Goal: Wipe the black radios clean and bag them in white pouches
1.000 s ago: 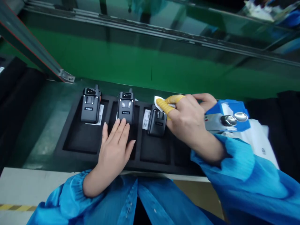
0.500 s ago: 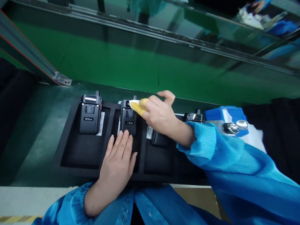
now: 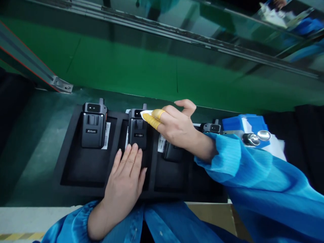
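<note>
A black two-way radio (image 3: 138, 131) marked "Riton" lies in a compartment of the black foam tray (image 3: 108, 189). My left hand (image 3: 124, 175) lies flat, fingers stretched out, its fingertips at the radio's lower end. Yellow finger cots cover two fingertips of my right hand (image 3: 176, 125), which pinches a white wipe (image 3: 144, 114) against the dark window at the radio's top. To the left, a second radio (image 3: 93, 130) sits in its own compartment beside a white label. My right hand and forearm partly hide a third radio (image 3: 173, 152) and a fourth radio (image 3: 212, 127).
At the right stand a blue box (image 3: 231, 124) and a metal dispenser bottle (image 3: 250, 139) with its round lid raised, near white sheets (image 3: 275, 147). A metal frame post (image 3: 32, 60) rises at the left. Behind the tray is a green panel (image 3: 121, 67).
My right hand has shifted slightly right with the wipe, showing more of the radio's dark window. My left hand stays at the radio's lower end. The whole view has moved a little.
</note>
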`<state>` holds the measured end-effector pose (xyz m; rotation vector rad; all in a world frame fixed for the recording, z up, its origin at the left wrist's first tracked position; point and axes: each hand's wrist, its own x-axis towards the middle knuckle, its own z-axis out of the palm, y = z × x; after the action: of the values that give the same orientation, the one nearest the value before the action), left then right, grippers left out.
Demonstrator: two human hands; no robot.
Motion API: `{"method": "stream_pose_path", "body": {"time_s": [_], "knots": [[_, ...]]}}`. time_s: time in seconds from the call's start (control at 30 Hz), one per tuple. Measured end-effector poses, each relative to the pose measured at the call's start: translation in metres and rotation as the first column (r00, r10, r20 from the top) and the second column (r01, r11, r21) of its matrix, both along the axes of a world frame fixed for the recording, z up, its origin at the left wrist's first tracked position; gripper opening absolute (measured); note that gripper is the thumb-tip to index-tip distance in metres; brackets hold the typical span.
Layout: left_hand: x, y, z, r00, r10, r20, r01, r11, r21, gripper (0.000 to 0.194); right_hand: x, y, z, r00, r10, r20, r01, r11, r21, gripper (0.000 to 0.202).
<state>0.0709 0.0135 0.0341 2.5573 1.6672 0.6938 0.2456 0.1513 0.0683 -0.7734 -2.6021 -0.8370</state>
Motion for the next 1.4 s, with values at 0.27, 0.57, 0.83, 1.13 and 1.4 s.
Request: {"method": "stream_pose_path", "body": {"time_s": [0.27,0.57,0.83,1.13,1.4], "knots": [[0.001,-0.001,0.0,1.0,0.0,0.009,0.0,1.0,-0.002,0.035,0.009,0.006,0.005,1.0,-0.028,-0.003,0.028,0.997,0.07,0.028],[0.001,-0.001,0.0,1.0,-0.005,0.002,0.005,1.0,-0.002,0.035,0.0,0.003,-0.004,0.984,-0.178,0.008,0.177,0.968,-0.181,0.031],[0.0,-0.001,-0.002,1.0,0.0,0.031,0.0,1.0,-0.001,0.036,0.017,-0.004,0.0,0.977,-0.198,-0.078,0.179,0.964,-0.199,0.033],[-0.001,-0.001,-0.001,0.999,-0.001,0.054,0.002,1.0,-0.017,0.036,-0.001,-0.019,0.002,0.956,-0.248,-0.159,0.215,0.956,-0.201,0.032],[-0.001,0.0,-0.003,0.998,-0.009,0.069,0.008,1.0,0.003,0.038,-0.02,-0.052,-0.008,0.985,-0.015,-0.174,-0.01,0.989,-0.145,0.028]]}}
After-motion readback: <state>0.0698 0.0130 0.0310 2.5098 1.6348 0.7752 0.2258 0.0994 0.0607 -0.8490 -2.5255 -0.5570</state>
